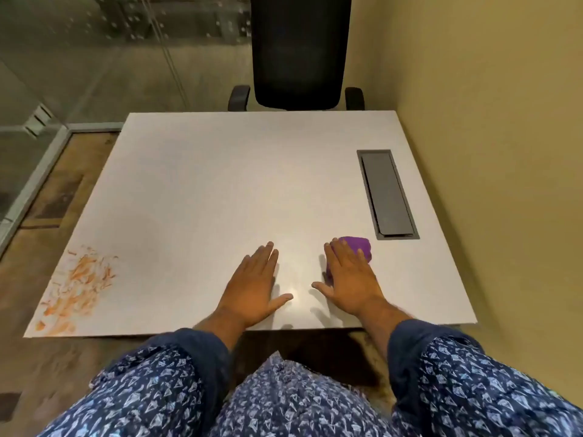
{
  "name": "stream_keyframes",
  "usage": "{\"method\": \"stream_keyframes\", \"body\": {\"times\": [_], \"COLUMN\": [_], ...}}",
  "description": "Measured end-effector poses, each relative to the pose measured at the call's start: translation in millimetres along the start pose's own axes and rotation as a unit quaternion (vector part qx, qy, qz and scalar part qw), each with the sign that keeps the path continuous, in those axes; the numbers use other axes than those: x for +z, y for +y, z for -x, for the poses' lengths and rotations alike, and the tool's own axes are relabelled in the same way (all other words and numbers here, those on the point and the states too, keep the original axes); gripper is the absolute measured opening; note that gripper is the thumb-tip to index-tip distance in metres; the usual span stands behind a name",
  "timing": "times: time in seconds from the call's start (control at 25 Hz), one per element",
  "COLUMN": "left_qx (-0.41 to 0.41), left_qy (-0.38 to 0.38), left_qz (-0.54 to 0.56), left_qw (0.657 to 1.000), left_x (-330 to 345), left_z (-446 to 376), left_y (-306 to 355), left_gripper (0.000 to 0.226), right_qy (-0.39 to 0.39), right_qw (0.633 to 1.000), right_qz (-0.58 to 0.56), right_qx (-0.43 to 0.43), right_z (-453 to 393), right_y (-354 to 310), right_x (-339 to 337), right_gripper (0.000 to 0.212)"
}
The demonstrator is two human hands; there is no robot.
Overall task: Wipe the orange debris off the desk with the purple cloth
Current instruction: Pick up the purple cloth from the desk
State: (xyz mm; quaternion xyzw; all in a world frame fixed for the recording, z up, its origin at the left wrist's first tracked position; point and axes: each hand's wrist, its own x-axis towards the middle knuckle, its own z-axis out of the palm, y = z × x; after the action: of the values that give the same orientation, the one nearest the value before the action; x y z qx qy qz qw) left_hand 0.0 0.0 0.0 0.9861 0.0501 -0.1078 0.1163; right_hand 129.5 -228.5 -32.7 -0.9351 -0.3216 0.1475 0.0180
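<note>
- Both hands lie palm-down on the pale surface (220,184), near its front edge, fingers straight and held together, thumbs pointing towards each other across a small gap
- The left hand (255,285) is flat and spread open on bare surface, holding nothing
- The right hand (350,279) is also flat and open, its fingers lying over the near-left part of the purple cloth (358,247); it rests on the cloth without gripping it
- The purple cloth sits bunched in a small lump under and beyond the right fingers, just left of the near end of the grey cable hatch (386,193) set into the right side of the surface
- The orange debris (79,288) is scattered as shavings and smears over the front left corner of the surface, well apart from both hands and the cloth
- Dark blue patterned sleeves (473,389) cover both forearms, with plain dark cuffs turned back at the wrists
- A black office chair (299,52) stands at the far edge of the surface, its backrest facing the camera
- A yellowish wall (504,121) runs along the right side, and a glass partition (63,42) stands to the far left
</note>
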Motion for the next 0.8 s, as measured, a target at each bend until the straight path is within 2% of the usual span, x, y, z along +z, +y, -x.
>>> {"method": "stream_keyframes", "body": {"times": [0.2, 0.4, 0.48, 0.6, 0.68, 0.72, 0.76, 0.8], "left_qx": [0.007, 0.023, 0.034, 0.079, 0.085, 0.076, 0.062, 0.049], "left_qy": [0.000, -0.042, -0.055, -0.072, -0.068, -0.060, -0.048, -0.031], "left_qz": [-0.022, -0.034, -0.022, 0.009, 0.026, 0.042, 0.065, 0.092], "left_qw": [1.000, 0.998, 0.998, 0.994, 0.994, 0.994, 0.995, 0.994], "left_x": [4.0, 16.5, 20.2, 19.4, 18.6, 17.1, 14.4, 10.2], "left_z": [-22.3, -20.1, -16.8, -9.0, -3.1, -1.1, 0.0, 0.0], "left_y": [16.4, 20.0, 18.9, 9.5, 3.3, 0.3, -2.4, -4.4], "left_gripper": [0.105, 0.103, 0.104, 0.106, 0.106, 0.106, 0.106, 0.107], "right_qy": [-0.048, -0.186, -0.215, -0.219, -0.195, -0.173, -0.138, -0.101], "right_qw": [0.998, 0.972, 0.961, 0.957, 0.972, 0.983, 0.987, 0.967], "right_qz": [0.046, 0.143, 0.174, 0.188, 0.132, 0.061, -0.059, -0.214], "right_qx": [0.019, 0.008, 0.020, 0.007, 0.012, 0.023, 0.052, 0.092], "right_z": [12.3, 11.0, 5.8, -0.2, -3.4, -6.1, -9.8, -14.2], "right_y": [29.1, 40.9, 41.7, 48.8, 53.2, 54.7, 56.2, 56.1], "right_x": [8.6, 18.1, 19.9, 21.8, 21.9, 19.1, 13.5, 3.8], "right_gripper": [0.096, 0.069, 0.061, 0.070, 0.070, 0.063, 0.053, 0.043]}}
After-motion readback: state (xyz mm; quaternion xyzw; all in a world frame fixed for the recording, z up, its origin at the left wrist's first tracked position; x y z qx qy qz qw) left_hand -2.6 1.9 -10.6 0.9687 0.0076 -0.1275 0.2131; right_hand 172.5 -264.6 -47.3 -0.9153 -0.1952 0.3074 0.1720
